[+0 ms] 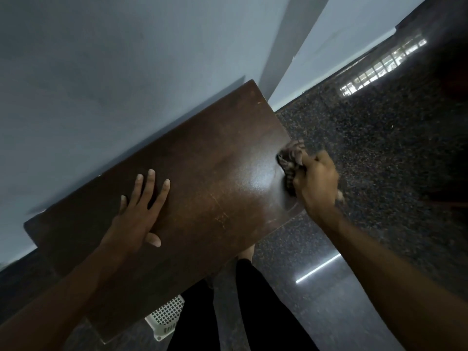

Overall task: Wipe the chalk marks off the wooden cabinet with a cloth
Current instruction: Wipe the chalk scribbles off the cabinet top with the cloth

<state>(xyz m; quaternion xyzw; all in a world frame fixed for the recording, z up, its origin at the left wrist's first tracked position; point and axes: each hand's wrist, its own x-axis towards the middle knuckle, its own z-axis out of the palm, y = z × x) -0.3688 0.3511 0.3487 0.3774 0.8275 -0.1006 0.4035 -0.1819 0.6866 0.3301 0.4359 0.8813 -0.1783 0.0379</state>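
The cloth (pixel 290 164) is a small, striped, blurred wad at the right end of the cabinet (pixel 215 158) top, pressed against the wood close to its edge. It looks soft and light, so it is best taken bunched in the fist, where it gives a firm pad and cannot slide out. The right hand (pixel 316 183) holds it that way, fingers curled round the wad. The top is hard and glossy, probably slick under cloth, and the cabinet seems heavy enough not to shift. The left hand (pixel 138 216) lies flat on it near the middle, fingers straight and spread, thumb out to the side, bracing. Faint pale marks (pixel 221 216) show near the front edge; whether chalk or scratches I cannot tell. Beyond lie a dark speckled floor (pixel 379 148), a pale wall (pixel 101 72) and a white basket (pixel 167 317).
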